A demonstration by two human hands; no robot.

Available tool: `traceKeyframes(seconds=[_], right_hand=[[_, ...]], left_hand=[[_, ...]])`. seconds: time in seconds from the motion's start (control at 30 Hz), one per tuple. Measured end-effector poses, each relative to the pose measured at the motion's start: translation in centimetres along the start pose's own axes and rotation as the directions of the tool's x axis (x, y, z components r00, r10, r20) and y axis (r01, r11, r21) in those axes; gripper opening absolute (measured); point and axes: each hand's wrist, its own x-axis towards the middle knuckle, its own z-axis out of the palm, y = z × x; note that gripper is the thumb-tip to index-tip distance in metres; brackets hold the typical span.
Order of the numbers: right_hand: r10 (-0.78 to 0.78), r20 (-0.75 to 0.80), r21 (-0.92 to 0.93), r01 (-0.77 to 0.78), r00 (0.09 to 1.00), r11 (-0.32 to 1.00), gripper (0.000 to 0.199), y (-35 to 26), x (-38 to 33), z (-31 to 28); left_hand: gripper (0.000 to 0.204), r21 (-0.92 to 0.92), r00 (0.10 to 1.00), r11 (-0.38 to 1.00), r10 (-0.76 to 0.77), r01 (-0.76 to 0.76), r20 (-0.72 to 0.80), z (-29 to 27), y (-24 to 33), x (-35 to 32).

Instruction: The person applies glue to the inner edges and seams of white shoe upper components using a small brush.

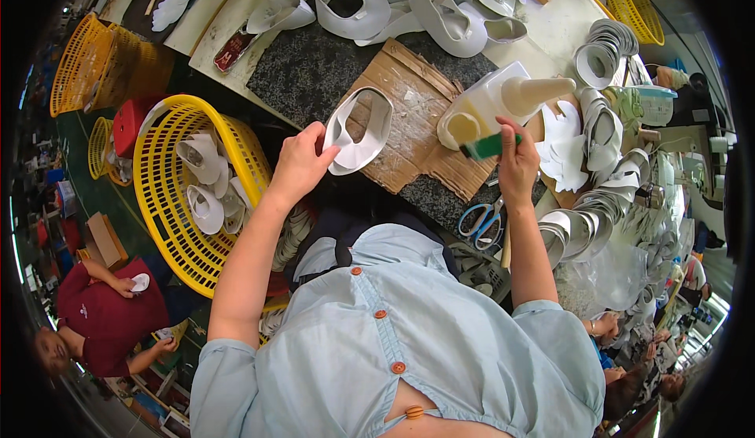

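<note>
dark speckled worktable [307, 68], green floor [86, 178], yellow baskets [169, 202] stacked about, a crowded, brightly lit workshop.

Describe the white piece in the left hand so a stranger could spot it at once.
Find the brown cardboard sheet on the dark worktop. At its left edge the left hand pinches a white shoe upper, a curved band around an open hole. It alone is held up; the others lie in piles.

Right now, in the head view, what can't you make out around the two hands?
- Brush head: hidden behind the glue bottle; only the green handle shows above the right hand.
- Left hand fingertips: hidden behind the white shoe upper.
- Scissors: blades hidden by the right forearm.
- Glue level: blurred.
</note>
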Motion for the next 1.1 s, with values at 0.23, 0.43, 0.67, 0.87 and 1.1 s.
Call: traceKeyframes(seconds=[0.23,0.43,0.67,0.87,1.1], right_hand=[[-0.284,0.009,-0.117,0.283,0.959,0.952,0.018,2.5,-0.8,1.4],[0.253,-0.032,0.33,-0.228,0.967,0.916,0.027,3.3,-1.4,-0.1],[-0.171,0.319,0.296,0.074,0.932,0.952,0.013,-1.9,-0.3,11.0],[-0.372,0.41,0.097,0.365,0.833,0.926,0.011,0.1,0.0,13.2],[-0.179,0.441,0.132,0.134,0.879,0.982,0.009,0.2,-2.6,13.2]], left_hand=[[0.024,0.097,0.999,0.995,0.017,-0.013,-0.042,-0.2,0.1,0.1],[0.021,0.098,0.997,0.994,0.05,-0.044,-0.056,0.6,0.3,-0.4],[0.019,0.118,0.99,0.986,0.128,-0.122,-0.05,2.1,1.7,-0.7],[0.018,0.091,0.994,0.992,0.096,-0.092,-0.044,2.3,0.7,-0.8],[0.016,0.018,0.997,1.0,-0.017,0.019,-0.076,2.5,-1.1,-1.7]])
